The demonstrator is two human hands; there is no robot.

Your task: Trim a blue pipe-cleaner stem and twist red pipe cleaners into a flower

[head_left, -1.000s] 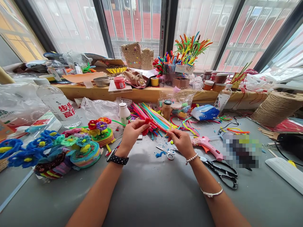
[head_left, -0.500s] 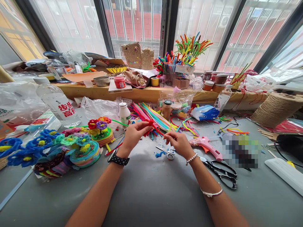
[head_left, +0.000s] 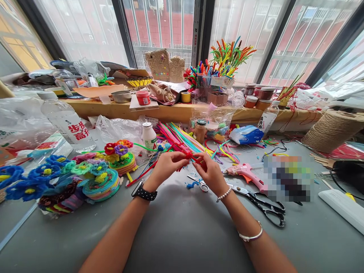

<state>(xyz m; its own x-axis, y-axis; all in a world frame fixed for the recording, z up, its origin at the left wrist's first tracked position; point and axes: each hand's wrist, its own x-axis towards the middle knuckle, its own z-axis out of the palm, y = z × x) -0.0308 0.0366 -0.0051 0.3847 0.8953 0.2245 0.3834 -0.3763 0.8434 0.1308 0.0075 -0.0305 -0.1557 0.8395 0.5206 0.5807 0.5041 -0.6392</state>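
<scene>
Between my fingertips, over the middle of the table, is a red fuzzy pipe cleaner (head_left: 188,155), bent into a small bunched shape. My left hand (head_left: 167,165) pinches it from the left, and my right hand (head_left: 209,170) pinches it from the right, the fingertips of both almost meeting. My fingers cover part of its shape. Just behind lies a bundle of coloured pipe cleaners (head_left: 180,138). Below my right hand are small silver scissors (head_left: 203,186), partly covered, with blue fuzz clippings (head_left: 192,185) beside them.
Pipe-cleaner flowers (head_left: 48,172) stand at left near a round layered piece (head_left: 101,185). To the right lie a pink glue gun (head_left: 250,176) and large black scissors (head_left: 267,204). A white bottle (head_left: 148,135), a brown jar (head_left: 200,131) and a twine spool (head_left: 334,131) stand farther back.
My right hand has moved left and closer to my left hand, which has shifted slightly right. The red pipe cleaner's stretched length between them is now gathered at my fingertips.
</scene>
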